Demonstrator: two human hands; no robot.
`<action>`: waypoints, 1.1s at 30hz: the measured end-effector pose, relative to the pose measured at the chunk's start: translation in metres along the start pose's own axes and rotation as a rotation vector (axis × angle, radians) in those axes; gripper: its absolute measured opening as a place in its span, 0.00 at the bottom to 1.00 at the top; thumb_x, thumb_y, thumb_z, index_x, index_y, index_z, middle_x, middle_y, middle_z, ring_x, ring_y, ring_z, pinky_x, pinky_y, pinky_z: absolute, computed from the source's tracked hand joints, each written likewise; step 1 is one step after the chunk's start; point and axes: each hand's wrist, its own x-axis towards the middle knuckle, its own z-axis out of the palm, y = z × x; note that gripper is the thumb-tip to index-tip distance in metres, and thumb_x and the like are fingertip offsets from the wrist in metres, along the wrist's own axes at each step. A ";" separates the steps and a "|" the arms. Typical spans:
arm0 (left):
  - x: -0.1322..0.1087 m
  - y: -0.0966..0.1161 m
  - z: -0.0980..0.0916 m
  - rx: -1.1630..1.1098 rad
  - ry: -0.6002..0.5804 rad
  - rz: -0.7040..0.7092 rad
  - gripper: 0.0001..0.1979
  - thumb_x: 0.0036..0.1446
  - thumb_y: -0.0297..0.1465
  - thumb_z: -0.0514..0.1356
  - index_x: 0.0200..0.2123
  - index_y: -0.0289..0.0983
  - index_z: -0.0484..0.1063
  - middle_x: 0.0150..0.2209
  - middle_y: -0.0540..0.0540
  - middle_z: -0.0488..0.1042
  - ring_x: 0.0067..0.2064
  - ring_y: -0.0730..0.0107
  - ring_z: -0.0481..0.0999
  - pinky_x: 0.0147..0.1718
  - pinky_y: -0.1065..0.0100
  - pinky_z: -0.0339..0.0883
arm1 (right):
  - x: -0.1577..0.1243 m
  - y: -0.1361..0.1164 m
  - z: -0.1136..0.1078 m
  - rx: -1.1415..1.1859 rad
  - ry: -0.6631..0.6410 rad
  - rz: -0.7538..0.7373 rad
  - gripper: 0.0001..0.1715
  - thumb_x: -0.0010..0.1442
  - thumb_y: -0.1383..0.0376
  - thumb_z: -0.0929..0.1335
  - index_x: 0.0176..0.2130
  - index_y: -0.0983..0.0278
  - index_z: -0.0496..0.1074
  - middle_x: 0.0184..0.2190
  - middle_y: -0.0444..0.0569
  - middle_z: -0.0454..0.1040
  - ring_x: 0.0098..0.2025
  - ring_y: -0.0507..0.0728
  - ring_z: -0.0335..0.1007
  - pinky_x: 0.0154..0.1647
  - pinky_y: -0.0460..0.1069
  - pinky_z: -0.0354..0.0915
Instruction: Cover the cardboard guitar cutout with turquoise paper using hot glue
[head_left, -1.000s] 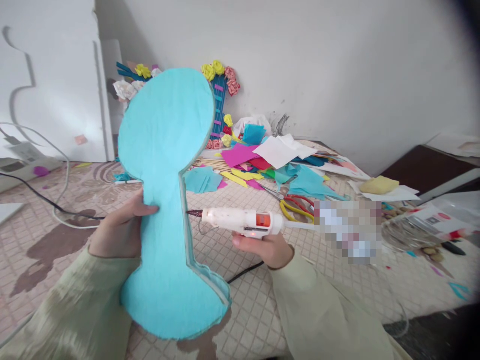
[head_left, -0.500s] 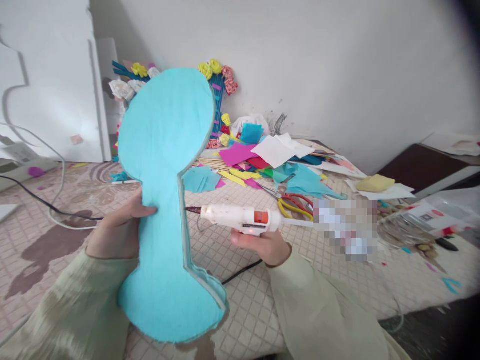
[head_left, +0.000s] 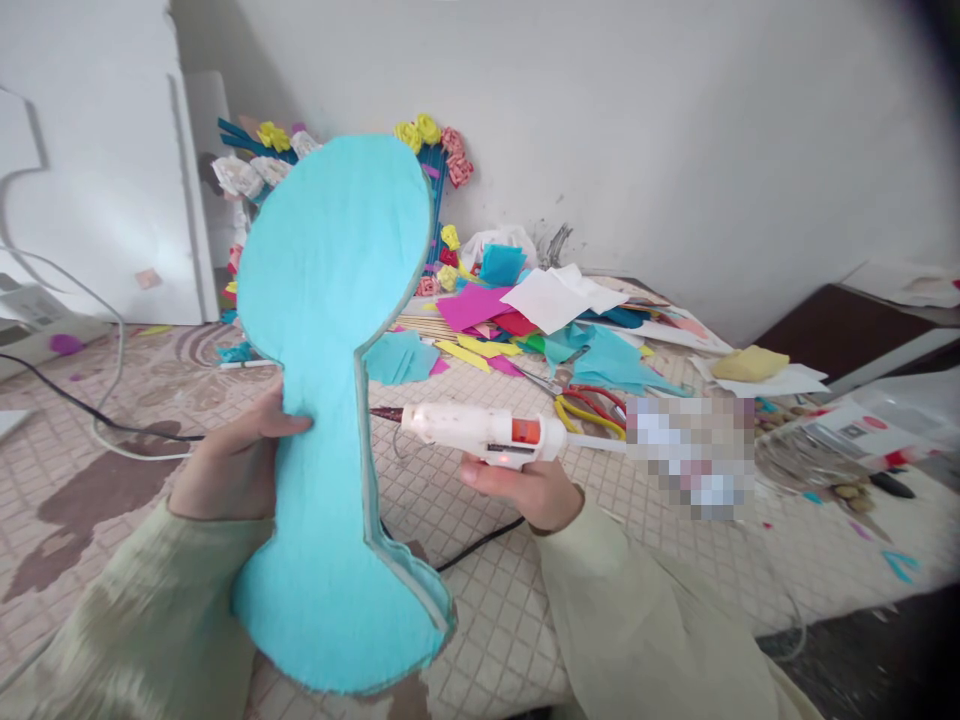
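- Upright near the middle of the view stands a turquoise cutout (head_left: 330, 400), keyhole-shaped with a round top, narrow waist and flared base, its lower edge down by the patterned mat (head_left: 465, 600).
- At the waist, the left hand (head_left: 232, 465) grips the cutout from its left side; the thumb lies across the blue face and the other fingers are hidden behind it. The forearm, in a pale green sleeve (head_left: 150, 620), rises from the lower left.
- Opposite, the right hand (head_left: 525, 490) is curled round the grip of a white glue gun (head_left: 480, 432), held level, wrist low and sleeve running off to the lower right.
- Its dark nozzle points left and sits just beside the cutout's right edge at the waist; whether it touches I cannot tell.
- Behind lie coloured paper scraps (head_left: 525, 320) and scissors (head_left: 592, 405) with red and yellow handles.
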 end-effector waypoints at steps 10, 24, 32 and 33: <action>0.005 0.004 -0.003 0.010 0.025 0.031 0.24 0.42 0.21 0.53 0.45 0.38 0.72 0.31 0.51 0.78 0.36 0.58 0.77 0.34 0.61 0.74 | 0.001 -0.003 0.001 0.065 -0.101 -0.030 0.07 0.46 0.64 0.69 0.24 0.65 0.67 0.19 0.41 0.62 0.24 0.50 0.57 0.25 0.46 0.57; 0.007 0.010 -0.010 0.000 0.102 0.111 0.23 0.40 0.21 0.54 0.43 0.38 0.72 0.33 0.52 0.77 0.39 0.56 0.75 0.39 0.56 0.72 | 0.000 -0.001 -0.001 -0.050 -0.142 -0.053 0.05 0.46 0.65 0.69 0.25 0.66 0.69 0.17 0.41 0.62 0.22 0.50 0.59 0.23 0.45 0.58; 0.005 0.012 -0.008 0.000 0.081 0.087 0.22 0.42 0.21 0.54 0.43 0.38 0.72 0.32 0.52 0.77 0.38 0.58 0.76 0.38 0.60 0.72 | -0.001 -0.002 -0.002 -0.075 -0.134 -0.031 0.06 0.46 0.65 0.69 0.23 0.66 0.68 0.17 0.42 0.62 0.23 0.51 0.60 0.24 0.46 0.60; 0.005 0.012 -0.007 0.000 0.082 0.092 0.22 0.42 0.21 0.55 0.43 0.38 0.71 0.31 0.52 0.77 0.37 0.58 0.76 0.38 0.60 0.72 | -0.001 -0.002 -0.001 -0.077 -0.137 -0.031 0.07 0.46 0.65 0.69 0.23 0.66 0.68 0.17 0.42 0.62 0.22 0.51 0.60 0.24 0.46 0.60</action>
